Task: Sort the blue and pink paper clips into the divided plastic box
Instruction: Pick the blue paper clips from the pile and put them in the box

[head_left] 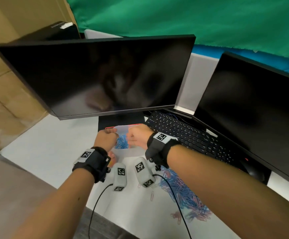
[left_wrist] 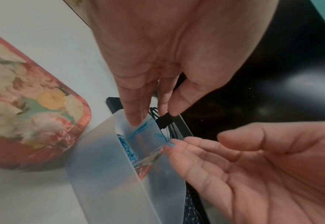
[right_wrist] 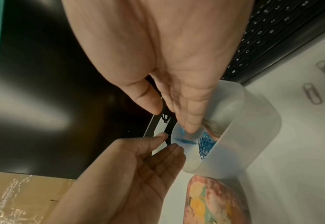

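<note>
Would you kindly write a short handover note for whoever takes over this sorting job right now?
Left hand: fingertips on the far rim of the frosted plastic box, no firm grip visible. Right hand: fingertips dipped into the box at the blue paper clips, whether it pinches one is unclear.
Done: some blue clips are in the box.
Left: the mixed blue and pink pile on the desk by the right forearm, plus a few strays.
</note>
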